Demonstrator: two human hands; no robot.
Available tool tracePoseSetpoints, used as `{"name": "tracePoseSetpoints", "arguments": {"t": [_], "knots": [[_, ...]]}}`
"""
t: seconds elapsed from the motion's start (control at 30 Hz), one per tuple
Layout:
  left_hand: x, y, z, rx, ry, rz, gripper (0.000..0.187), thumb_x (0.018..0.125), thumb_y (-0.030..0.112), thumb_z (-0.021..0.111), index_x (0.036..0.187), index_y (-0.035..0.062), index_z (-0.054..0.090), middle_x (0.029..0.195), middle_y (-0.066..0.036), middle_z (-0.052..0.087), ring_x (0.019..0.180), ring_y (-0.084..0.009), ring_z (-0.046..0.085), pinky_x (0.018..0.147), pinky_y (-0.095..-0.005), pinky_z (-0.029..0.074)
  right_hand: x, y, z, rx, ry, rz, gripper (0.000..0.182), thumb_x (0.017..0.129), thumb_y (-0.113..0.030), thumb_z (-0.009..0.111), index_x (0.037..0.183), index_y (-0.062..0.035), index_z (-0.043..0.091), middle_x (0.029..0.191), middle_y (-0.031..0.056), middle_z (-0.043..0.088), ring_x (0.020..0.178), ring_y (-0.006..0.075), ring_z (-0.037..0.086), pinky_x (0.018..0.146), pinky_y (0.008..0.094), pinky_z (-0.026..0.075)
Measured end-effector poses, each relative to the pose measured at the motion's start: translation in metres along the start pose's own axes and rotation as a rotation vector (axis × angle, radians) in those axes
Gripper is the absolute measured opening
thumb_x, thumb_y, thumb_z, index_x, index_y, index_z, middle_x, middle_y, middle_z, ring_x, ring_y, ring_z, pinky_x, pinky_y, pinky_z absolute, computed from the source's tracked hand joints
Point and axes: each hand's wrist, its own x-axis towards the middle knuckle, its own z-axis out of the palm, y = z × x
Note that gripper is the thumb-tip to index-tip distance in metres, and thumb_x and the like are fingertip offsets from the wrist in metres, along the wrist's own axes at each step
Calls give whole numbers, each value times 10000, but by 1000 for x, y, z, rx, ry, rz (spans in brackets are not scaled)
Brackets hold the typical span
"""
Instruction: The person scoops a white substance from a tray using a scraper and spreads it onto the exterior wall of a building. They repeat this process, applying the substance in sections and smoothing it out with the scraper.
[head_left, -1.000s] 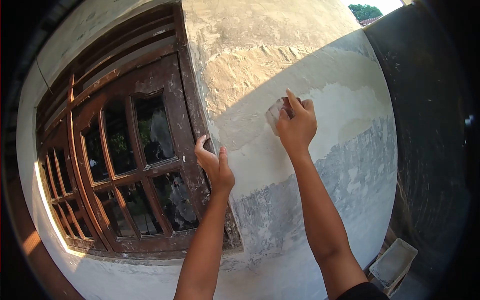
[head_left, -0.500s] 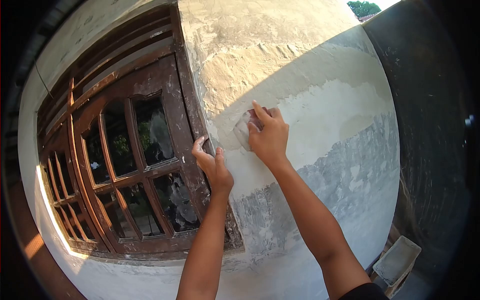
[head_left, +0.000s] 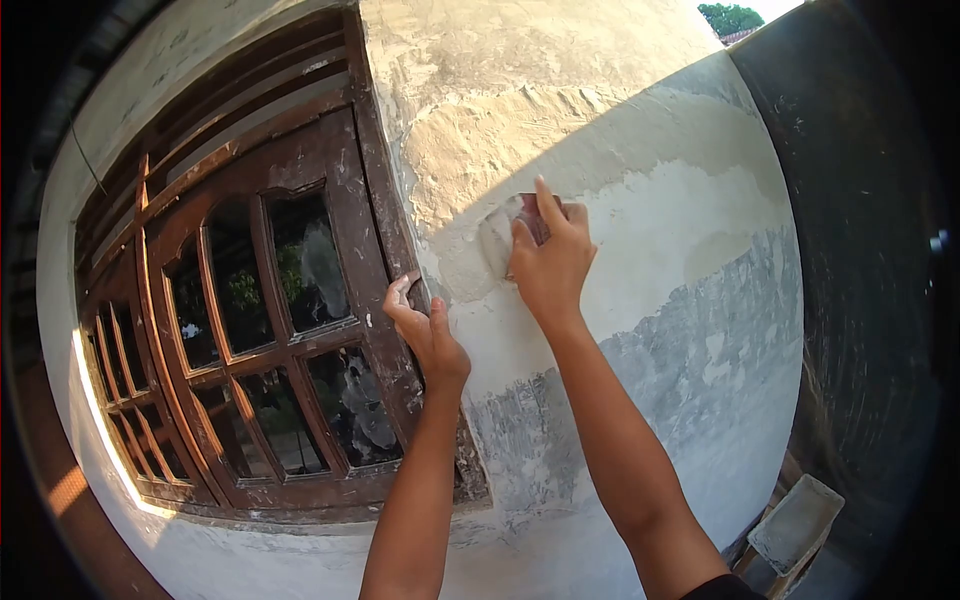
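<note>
My right hand (head_left: 555,255) is closed around a flat scraper (head_left: 500,235) with a reddish grip and a pale, plaster-smeared blade, which lies against the wall (head_left: 640,230). Its index finger points up along the tool. Rough beige plaster covers the wall above it, smoother pale plaster lies to its right, and grey patchy wall shows below. Lower left, my left hand (head_left: 428,335) is curled at the right edge of the brown wooden window frame (head_left: 385,200). Something dark shows between its fingers and thumb, too hidden to make out.
Brown window panels (head_left: 250,340) with glass panes fill the left side. A dark wall (head_left: 850,250) stands on the right. At the lower right, a plaster-stained tray (head_left: 797,525) rests on a wooden support. A tree (head_left: 728,18) shows at the top.
My right hand and the scraper have moved right and slightly up along the wall. My left hand has stayed nearly in place at the frame.
</note>
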Motion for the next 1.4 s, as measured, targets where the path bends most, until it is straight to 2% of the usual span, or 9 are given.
{"name": "tracePoseSetpoints", "arguments": {"t": [0.07, 0.27, 0.33, 0.4, 0.6, 0.77, 0.9, 1.07, 1.4], "knots": [[-1, 0, 0, -25, 6, 2, 471, 944, 207, 418, 1345, -2, 288, 1335, -213, 426, 1240, -265, 387, 1058, -425, 216, -24, -21, 11, -9, -220, -191, 536, 736, -120, 705, 1265, -109, 620, 1040, 95, 596, 990, 244, 595, 824, 432, 363], [-1, 1, 0, -31, 4, -23, 468, 948, 221, 416, 1341, 0, 287, 1337, -214, 419, 1238, -269, 387, 1059, -435, 223, 10, 12, -15, -289, 98, 152, 512, 741, -116, 710, 1249, -125, 645, 989, 86, 604, 979, 224, 606, 826, 423, 357], [-1, -2, 0, -67, 11, -22, 474, 940, 206, 424, 1324, -39, 294, 1323, -247, 408, 1244, -307, 382, 1087, -450, 205, -6, 3, -8, 90, -78, 5, 510, 739, -112, 715, 1244, -147, 653, 1001, 88, 602, 966, 227, 610, 842, 410, 355], [-2, -1, 1, -104, 15, -20, 480, 931, 191, 432, 1306, -78, 300, 1310, -280, 396, 1250, -345, 377, 1116, -465, 186, -27, -2, -8, -116, -269, -203, 530, 726, -102, 720, 1248, -157, 651, 1012, 82, 607, 973, 217, 609, 842, 389, 353], [0, 2, 1, -14, 22, -14, 479, 944, 207, 426, 1311, -77, 305, 1301, -275, 416, 1252, -350, 385, 1108, -466, 193, 11, 19, -33, 123, 43, 86, 523, 754, 3, 670, 1268, -89, 627, 997, 110, 587, 918, 259, 609, 775, 410, 428], [-1, 3, 0, 32, 19, -11, 492, 957, 259, 433, 1305, -73, 330, 1284, -259, 449, 1234, -363, 401, 1082, -466, 208, -13, 1, -37, 3, 68, -402, 324, 747, 88, 613, 1051, -20, 645, 889, 128, 553, 778, 301, 574, 714, 412, 474], [-1, 5, 1, 5, 28, 7, 484, 955, 251, 431, 1306, -68, 338, 1291, -252, 450, 1220, -366, 406, 1072, -464, 211, -34, 6, -32, -137, -40, -572, 437, 753, 63, 586, 1181, -20, 617, 1072, 161, 594, 958, 351, 607, 853, 441, 480], [-1, 2, 0, 58, 15, 8, 468, 947, 230, 429, 1305, -61, 349, 1293, -241, 455, 1205, -359, 406, 1064, -455, 218, -65, 26, -14, -357, -284, -582, 504, 866, -57, 508, 1360, 38, 476, 1368, 222, 507, 1318, 408, 448, 1101, 536, 332], [-2, 5, -1, 68, 12, 1, 466, 943, 223, 441, 1302, -60, 355, 1292, -249, 454, 1202, -368, 409, 1057, -458, 229, -61, 18, -18, -289, -236, -523, 485, 861, -34, 511, 1343, 18, 510, 1349, 211, 540, 1292, 357, 491, 1087, 509, 354]]}}
